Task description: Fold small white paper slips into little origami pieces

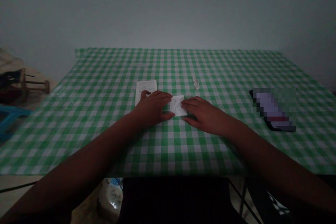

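Note:
A small white printed paper (177, 106), possibly folded, lies on the checked tablecloth between my hands. My left hand (154, 106) holds its left side, with fingertips at the upper corner and the thumb at the lower one. From the other side, my right hand (201, 112) has its fingers on the paper's right edge, thumb just below. Partly under my left hand is a larger printed sheet or booklet (147, 85); its lower part is hidden. Beyond the hands sits a small crumpled whitish scrap (196, 83).
The green-and-white checked tablecloth (168, 147) covers the table up to the pale wall (168, 10). A phone (273, 110) with its screen lit lies at the right. Left of the table are a blue plastic stool (13, 115) and a wooden piece of furniture (34, 85).

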Motion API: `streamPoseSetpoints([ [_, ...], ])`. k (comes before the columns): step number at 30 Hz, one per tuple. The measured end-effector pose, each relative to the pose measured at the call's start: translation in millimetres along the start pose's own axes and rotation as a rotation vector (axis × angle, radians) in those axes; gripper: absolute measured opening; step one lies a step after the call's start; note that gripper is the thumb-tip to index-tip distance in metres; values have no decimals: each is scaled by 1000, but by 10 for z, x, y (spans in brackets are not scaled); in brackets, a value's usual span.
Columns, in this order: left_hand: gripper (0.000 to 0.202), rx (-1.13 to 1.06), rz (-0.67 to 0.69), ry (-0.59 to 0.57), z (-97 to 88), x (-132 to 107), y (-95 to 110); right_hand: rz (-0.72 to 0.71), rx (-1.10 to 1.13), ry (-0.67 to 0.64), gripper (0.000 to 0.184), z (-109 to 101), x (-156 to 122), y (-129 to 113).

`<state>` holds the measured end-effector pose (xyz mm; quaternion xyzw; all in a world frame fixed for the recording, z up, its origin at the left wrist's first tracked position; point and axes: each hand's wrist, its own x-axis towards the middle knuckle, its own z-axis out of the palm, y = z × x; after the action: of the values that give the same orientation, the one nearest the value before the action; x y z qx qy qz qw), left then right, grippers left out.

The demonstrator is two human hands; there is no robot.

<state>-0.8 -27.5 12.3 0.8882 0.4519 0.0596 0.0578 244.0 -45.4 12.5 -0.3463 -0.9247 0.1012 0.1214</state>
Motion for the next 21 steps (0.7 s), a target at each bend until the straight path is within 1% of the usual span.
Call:
streamPoseSetpoints([
  [5,44,-1,3,6,0,12,-8,76,17,111,41,207,48,164],
  [9,46,-6,-2,-3,-3,6,-4,133,21,150,37,276,98,217],
  [12,46,-11,-8,1,6,4,-7,135,57,177,34,304,112,246],
  [15,47,-20,-10,14,19,6,-14,114,101,220,30,309,127,305],
  [18,48,-30,-10,5,26,9,-20,91,160,238,24,254,200,390],
  [21,48,-29,-15,-5,20,9,-20,76,171,154,19,159,337,469],
])
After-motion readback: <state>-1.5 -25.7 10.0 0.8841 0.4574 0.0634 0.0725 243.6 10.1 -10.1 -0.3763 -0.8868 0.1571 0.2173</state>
